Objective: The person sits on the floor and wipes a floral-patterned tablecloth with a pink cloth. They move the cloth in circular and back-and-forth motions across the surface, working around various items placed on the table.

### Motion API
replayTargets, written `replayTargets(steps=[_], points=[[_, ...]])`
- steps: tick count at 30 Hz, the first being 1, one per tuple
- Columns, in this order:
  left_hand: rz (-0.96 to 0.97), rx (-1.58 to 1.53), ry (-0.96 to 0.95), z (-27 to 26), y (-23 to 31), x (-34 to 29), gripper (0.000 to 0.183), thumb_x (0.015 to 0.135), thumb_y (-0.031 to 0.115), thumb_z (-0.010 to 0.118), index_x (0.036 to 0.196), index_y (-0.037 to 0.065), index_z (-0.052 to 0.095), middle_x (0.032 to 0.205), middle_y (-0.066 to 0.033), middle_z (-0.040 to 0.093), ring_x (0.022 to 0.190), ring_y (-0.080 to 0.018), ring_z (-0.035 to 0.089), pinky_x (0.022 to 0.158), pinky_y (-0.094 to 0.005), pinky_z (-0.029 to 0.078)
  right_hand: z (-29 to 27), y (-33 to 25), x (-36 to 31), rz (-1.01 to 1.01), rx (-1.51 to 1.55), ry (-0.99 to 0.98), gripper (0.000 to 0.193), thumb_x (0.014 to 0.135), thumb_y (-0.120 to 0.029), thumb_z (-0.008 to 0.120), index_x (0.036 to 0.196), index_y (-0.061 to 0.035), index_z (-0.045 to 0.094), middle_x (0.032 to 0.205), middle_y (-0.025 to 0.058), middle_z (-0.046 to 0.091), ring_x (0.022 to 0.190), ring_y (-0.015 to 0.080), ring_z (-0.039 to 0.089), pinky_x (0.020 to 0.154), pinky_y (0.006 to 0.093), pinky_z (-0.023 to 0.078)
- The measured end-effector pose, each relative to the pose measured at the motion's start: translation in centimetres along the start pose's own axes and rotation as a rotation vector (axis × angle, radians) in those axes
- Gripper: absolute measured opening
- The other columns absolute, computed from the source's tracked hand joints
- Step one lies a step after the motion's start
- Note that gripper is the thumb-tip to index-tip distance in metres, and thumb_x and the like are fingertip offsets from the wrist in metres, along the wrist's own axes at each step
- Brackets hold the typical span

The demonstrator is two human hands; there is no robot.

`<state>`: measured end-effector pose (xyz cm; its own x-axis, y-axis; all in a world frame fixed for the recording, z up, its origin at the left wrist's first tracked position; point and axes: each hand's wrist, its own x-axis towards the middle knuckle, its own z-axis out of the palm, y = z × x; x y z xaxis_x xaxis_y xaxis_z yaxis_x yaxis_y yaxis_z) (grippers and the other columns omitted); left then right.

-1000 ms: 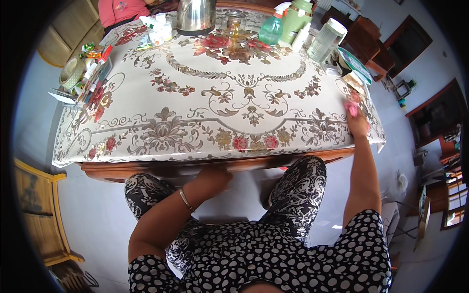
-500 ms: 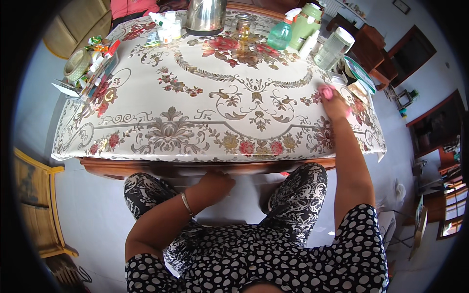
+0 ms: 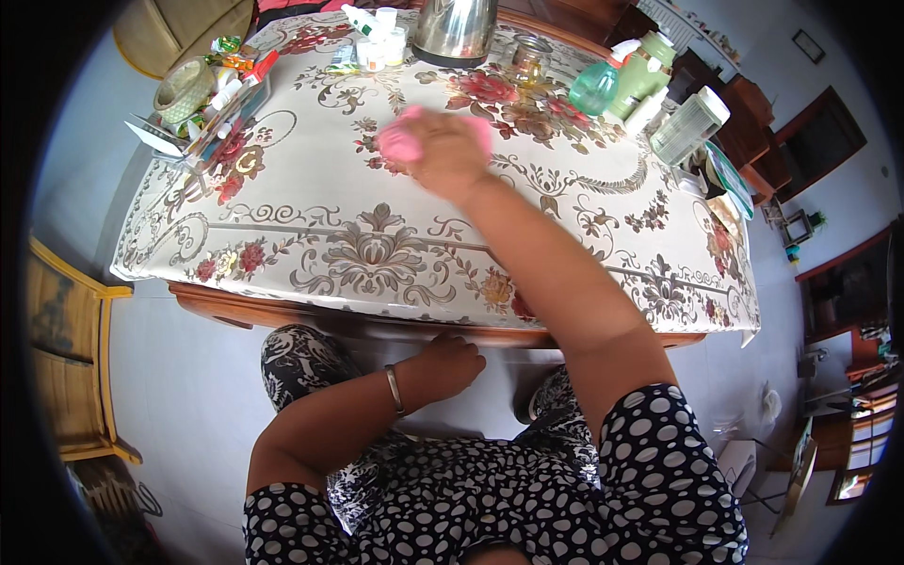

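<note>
My right hand [image 3: 446, 155] presses a pink cloth [image 3: 400, 143] against the floral tablecloth [image 3: 306, 184], a little left of the table's middle. Pink fabric sticks out on both sides of the fingers. The hand is slightly smeared by motion. Below the table's front edge, over my lap, my left hand [image 3: 450, 365] is curled into a fist, with a bangle [image 3: 394, 389] on its wrist. Nothing shows in that fist.
Along the back stand a metal kettle [image 3: 456, 33], white bottles [image 3: 381, 45], a glass jar [image 3: 529, 58], a green spray bottle [image 3: 595, 88] and a clear lidded container [image 3: 690, 127]. A crowded organizer [image 3: 212, 118] sits at left; a yellow wooden chair [image 3: 75, 348] stands beyond it.
My right hand has swept the pink cloth leftward from the table's right side. The view has shifted somewhat, and my left hand stays closed over my lap.
</note>
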<state>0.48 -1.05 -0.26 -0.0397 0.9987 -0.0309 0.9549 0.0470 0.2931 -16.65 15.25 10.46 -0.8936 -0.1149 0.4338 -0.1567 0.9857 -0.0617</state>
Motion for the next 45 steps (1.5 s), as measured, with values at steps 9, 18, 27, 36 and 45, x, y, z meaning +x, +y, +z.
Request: replayTargets(steps=[9,18,27,36,45], points=[[-0.023,-0.011,-0.075,-0.6,0.2,2.3,0.02,0.074,0.022,0.068,0.086,0.007,0.062,0.089,-0.0094,0.063,0.095,-0.0286,0.06,0.082,-0.0439,0.047,-1.7,-1.9,-1.0,-0.33,0.155,-0.052,0.052,0.084,-0.037,0.058,0.13,-0.0157,0.05,0.14,0.0072,0.044,0.127,0.0239,0.042,0.107,0.0378,0.03],[0.029,-0.017,-0.135,-0.1,1.2,1.8,0.024,0.076,0.022,0.066,0.092,0.006,0.057,0.089,-0.011,0.06,0.091,-0.0288,0.059,0.081,-0.0425,0.046,-6.7,17.5,-7.5,0.097,0.009,0.102,0.038,0.087,-0.035,0.059,0.116,-0.0103,0.059,0.116,0.0133,0.061,0.102,0.0294,0.061,0.092,0.0363,0.048],[0.043,-0.031,-0.147,0.3,0.9,2.5,0.028,0.073,0.022,0.068,0.093,0.006,0.056,0.089,-0.0107,0.059,0.091,-0.0287,0.06,0.081,-0.0417,0.047,-9.7,30.1,-12.5,0.705,-0.266,-0.037,0.057,0.087,-0.045,0.048,0.13,-0.0086,0.049,0.129,0.0139,0.053,0.123,0.0311,0.046,0.105,0.0388,0.034],[0.028,-0.061,-0.15,0.2,0.4,2.6,0.026,0.075,0.023,0.068,0.092,0.006,0.057,0.09,-0.0105,0.06,0.09,-0.0285,0.06,0.079,-0.0407,0.048,-11.0,32.0,-18.1,0.761,-0.366,0.037,0.06,0.086,-0.046,0.05,0.133,-0.0087,0.045,0.136,0.0109,0.048,0.128,0.0308,0.04,0.107,0.0399,0.031],[-0.014,0.029,-0.251,-1.1,0.9,2.4,0.025,0.077,0.027,0.068,0.092,0.008,0.061,0.091,-0.0096,0.063,0.088,-0.0269,0.062,0.08,-0.0417,0.047,-16.6,29.0,-30.1,0.813,-0.448,0.065,0.059,0.085,-0.042,0.057,0.13,-0.0057,0.048,0.127,0.0195,0.053,0.118,0.035,0.049,0.103,0.0424,0.034]])
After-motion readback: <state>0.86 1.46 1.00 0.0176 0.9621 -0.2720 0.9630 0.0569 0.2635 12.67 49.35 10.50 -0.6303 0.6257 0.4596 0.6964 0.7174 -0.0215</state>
